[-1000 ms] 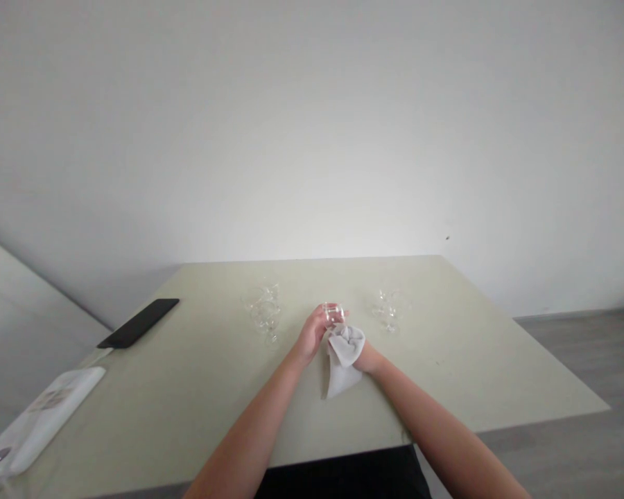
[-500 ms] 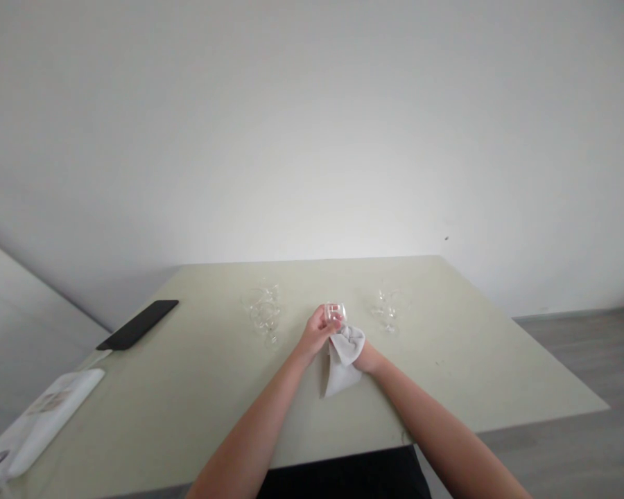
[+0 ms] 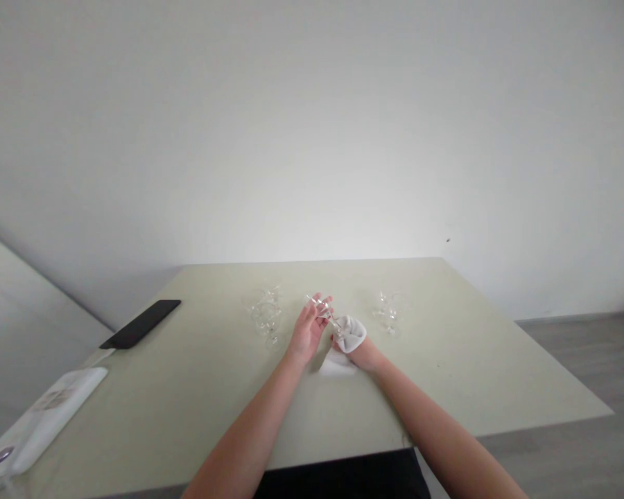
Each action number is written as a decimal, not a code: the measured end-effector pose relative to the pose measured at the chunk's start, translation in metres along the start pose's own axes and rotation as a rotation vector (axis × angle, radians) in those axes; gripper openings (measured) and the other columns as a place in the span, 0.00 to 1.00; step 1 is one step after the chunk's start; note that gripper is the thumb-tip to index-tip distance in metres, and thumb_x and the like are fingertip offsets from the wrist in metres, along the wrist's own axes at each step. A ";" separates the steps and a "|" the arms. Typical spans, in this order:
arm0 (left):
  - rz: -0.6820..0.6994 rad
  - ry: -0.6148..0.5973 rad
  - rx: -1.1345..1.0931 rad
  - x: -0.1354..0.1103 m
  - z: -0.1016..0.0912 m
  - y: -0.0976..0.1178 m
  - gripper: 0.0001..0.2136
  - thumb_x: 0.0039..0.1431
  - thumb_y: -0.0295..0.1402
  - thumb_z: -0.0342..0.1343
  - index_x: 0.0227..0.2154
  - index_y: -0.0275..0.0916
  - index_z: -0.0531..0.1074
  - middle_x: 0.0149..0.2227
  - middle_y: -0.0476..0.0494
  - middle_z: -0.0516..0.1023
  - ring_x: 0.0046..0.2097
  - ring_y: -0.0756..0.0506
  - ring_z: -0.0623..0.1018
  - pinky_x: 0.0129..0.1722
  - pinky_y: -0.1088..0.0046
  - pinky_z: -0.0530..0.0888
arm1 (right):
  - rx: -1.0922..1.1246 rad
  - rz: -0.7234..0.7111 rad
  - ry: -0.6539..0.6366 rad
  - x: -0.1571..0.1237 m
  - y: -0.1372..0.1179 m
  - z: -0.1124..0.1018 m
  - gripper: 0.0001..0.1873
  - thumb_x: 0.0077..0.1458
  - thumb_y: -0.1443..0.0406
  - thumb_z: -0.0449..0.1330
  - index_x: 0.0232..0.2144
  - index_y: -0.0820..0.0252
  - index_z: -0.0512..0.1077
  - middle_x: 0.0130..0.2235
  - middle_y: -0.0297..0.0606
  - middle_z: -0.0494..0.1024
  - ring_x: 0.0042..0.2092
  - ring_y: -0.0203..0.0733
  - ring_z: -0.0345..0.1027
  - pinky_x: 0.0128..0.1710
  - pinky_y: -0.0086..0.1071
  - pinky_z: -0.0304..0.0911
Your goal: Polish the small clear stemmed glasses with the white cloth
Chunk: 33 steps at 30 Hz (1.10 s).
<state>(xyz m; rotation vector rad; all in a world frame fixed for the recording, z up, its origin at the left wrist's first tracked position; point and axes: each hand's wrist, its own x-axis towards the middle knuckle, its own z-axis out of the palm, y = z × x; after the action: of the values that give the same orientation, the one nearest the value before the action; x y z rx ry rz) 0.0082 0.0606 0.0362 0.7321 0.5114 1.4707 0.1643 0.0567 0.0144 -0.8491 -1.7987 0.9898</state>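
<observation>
A small clear stemmed glass [image 3: 323, 310] is tilted above the table, its bowl toward the upper left. My left hand [image 3: 306, 336] is cupped loosely about the bowl, palm turned up, with thumb and fingers around it. My right hand [image 3: 362, 355] is closed on a light grey cloth [image 3: 351, 334], which is bunched around the foot end of the glass. A loose part of the cloth hangs down to the table. The cloth hides most of my right fingers and the glass's foot.
Several clear glasses [image 3: 266, 312] stand in a cluster left of my hands, and more clear glasses [image 3: 387, 312] stand to the right. A flat black object [image 3: 141, 324] and a white object with a round part [image 3: 44, 419] lie along the left edge of the pale table [image 3: 478, 367].
The glass has tipped from its bowl facing me to pointing up and left. My left hand has loosened and turned its palm up; my right hand has drawn the cloth up around the foot.
</observation>
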 end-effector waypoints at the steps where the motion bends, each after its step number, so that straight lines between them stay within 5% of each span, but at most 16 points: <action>1: 0.016 -0.001 0.023 0.000 0.001 0.000 0.27 0.50 0.43 0.66 0.53 0.41 0.69 0.51 0.40 0.76 0.42 0.49 0.78 0.42 0.73 0.73 | -0.010 -0.014 -0.038 -0.001 0.001 0.001 0.11 0.51 0.57 0.61 0.27 0.59 0.69 0.31 0.36 0.73 0.34 0.39 0.64 0.38 0.32 0.62; 8: 0.130 -0.002 0.198 0.004 -0.004 -0.003 0.29 0.48 0.42 0.67 0.54 0.42 0.68 0.53 0.37 0.75 0.43 0.47 0.78 0.41 0.73 0.72 | 0.124 0.099 -0.050 -0.009 0.006 0.001 0.16 0.51 0.54 0.63 0.37 0.59 0.72 0.39 0.36 0.76 0.41 0.40 0.68 0.47 0.36 0.63; 16: 0.170 -0.056 0.382 0.000 0.001 0.001 0.34 0.45 0.39 0.69 0.56 0.40 0.65 0.52 0.35 0.75 0.45 0.44 0.78 0.50 0.64 0.72 | 0.361 0.489 0.026 -0.010 0.006 0.003 0.32 0.55 0.40 0.51 0.30 0.63 0.75 0.28 0.39 0.77 0.30 0.40 0.70 0.30 0.33 0.66; 33: 0.160 -0.103 0.383 0.004 -0.003 -0.003 0.33 0.46 0.37 0.69 0.55 0.40 0.64 0.53 0.35 0.74 0.46 0.43 0.79 0.52 0.62 0.71 | 0.230 0.331 0.199 -0.007 0.029 0.004 0.23 0.53 0.48 0.59 0.40 0.61 0.73 0.41 0.41 0.78 0.43 0.45 0.71 0.44 0.38 0.67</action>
<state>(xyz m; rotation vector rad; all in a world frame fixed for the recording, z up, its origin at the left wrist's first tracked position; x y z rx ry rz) 0.0088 0.0655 0.0323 1.1667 0.6767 1.4893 0.1675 0.0624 -0.0156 -1.0790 -1.3716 1.2479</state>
